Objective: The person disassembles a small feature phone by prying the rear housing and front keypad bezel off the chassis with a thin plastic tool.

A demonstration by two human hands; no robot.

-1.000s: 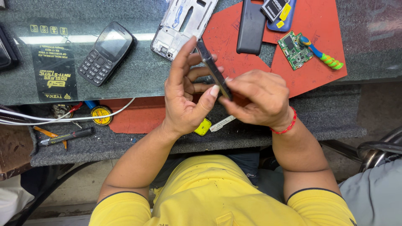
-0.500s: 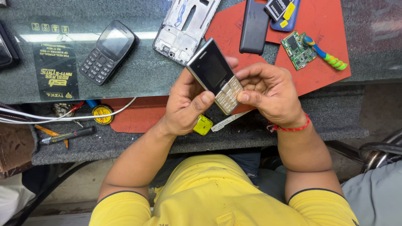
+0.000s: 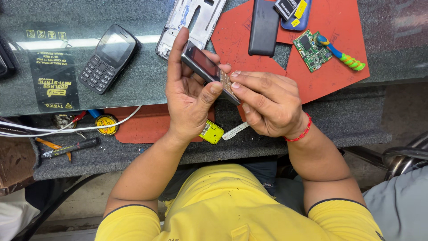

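Left hand (image 3: pixel 189 96) and right hand (image 3: pixel 267 103) both gripping one keypad phone (image 3: pixel 209 69) above the worktop's (image 3: pixel 147 85) near edge, a second keypad phone (image 3: pixel 108 58) lying toward its left edge

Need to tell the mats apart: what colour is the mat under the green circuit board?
Red mat, under the green circuit board; clearest in the head view.

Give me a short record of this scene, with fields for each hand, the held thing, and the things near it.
left hand: grips keypad phone from below, thumb on its edge
right hand: fingertips on the phone's keypad end
phone pose: tilted, screen up
on counter: black keypad phone, white phone frame, green circuit board
under hands: yellow battery
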